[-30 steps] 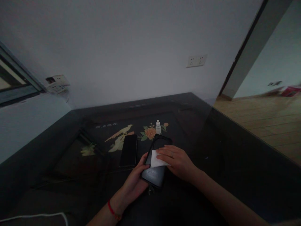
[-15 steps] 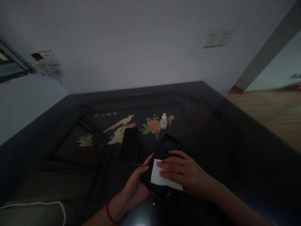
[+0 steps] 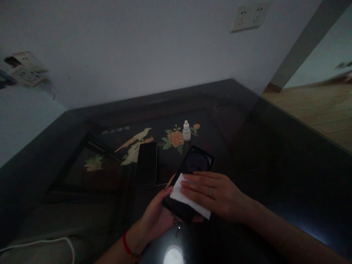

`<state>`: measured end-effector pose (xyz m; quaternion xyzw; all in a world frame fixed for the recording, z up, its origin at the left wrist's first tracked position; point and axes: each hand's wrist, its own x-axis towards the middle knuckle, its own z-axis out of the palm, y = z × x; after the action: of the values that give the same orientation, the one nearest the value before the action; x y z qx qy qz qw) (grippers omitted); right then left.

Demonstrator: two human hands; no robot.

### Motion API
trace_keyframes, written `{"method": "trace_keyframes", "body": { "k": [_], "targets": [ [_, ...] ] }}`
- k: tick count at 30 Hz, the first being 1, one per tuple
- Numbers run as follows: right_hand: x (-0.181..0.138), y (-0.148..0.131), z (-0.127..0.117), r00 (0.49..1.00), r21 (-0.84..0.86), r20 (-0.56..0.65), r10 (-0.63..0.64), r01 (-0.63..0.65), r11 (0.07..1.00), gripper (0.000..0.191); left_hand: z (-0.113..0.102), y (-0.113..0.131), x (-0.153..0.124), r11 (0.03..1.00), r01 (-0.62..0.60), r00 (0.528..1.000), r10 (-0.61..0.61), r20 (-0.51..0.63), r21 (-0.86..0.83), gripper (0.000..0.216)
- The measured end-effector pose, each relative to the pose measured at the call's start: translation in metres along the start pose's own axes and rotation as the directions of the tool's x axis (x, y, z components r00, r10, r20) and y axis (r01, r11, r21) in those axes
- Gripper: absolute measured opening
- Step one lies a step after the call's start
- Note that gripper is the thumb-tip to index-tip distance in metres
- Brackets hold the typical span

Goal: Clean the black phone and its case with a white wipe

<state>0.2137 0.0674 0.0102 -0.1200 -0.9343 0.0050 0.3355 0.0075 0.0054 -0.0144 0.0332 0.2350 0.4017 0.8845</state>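
Wiping works best, I judge, if my left hand grips the black phone case low over the table while my right hand, fingers flat, presses the white wipe evenly.

Shows a small white bottle upright on a dark glossy table. Just left of the bottle, shows a painted orange flower; farther left, a painted bird with a line of pale characters above it. Left of the bottle and nearer the camera, finds a black phone lying flat. High above the bottle to the right, a wall socket; well to the bottle's right, wooden floor. Far down-left of the bottle, a white cable.
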Motion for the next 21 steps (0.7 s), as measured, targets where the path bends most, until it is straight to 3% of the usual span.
{"method": "trace_keyframes", "body": {
  "k": [2,5,10,14,19,21],
  "targets": [
    [-0.002,0.006,-0.006,0.972,-0.013,-0.184,0.149,-0.154,0.988,0.033,0.003,-0.001,-0.001,0.999,0.022,0.997,-0.025,0.072,0.044,0.036],
    [-0.004,0.015,-0.012,0.877,-0.032,-0.373,0.304,-0.34,0.94,0.043,0.007,-0.001,0.0,0.996,0.04,0.987,-0.052,0.151,0.08,0.049],
    [-0.005,0.022,-0.008,0.937,-0.11,-0.234,0.26,-0.291,0.95,0.04,0.004,0.001,0.0,0.998,0.056,0.98,-0.059,0.192,0.021,0.061],
    [-0.005,0.022,-0.005,0.953,-0.162,-0.195,0.232,-0.264,0.951,0.032,0.003,0.002,0.0,0.998,0.059,0.984,-0.062,0.166,0.02,0.062],
    [0.0,0.011,-0.005,0.996,-0.137,-0.044,0.083,-0.088,0.987,0.031,0.007,0.001,0.001,0.998,0.056,0.985,-0.06,0.163,0.027,0.059],
    [0.0,0.009,-0.007,0.997,-0.148,-0.053,0.052,-0.06,0.987,0.03,0.007,0.0,0.001,0.998,0.053,0.984,-0.056,0.168,0.027,0.059]
  ]
}}
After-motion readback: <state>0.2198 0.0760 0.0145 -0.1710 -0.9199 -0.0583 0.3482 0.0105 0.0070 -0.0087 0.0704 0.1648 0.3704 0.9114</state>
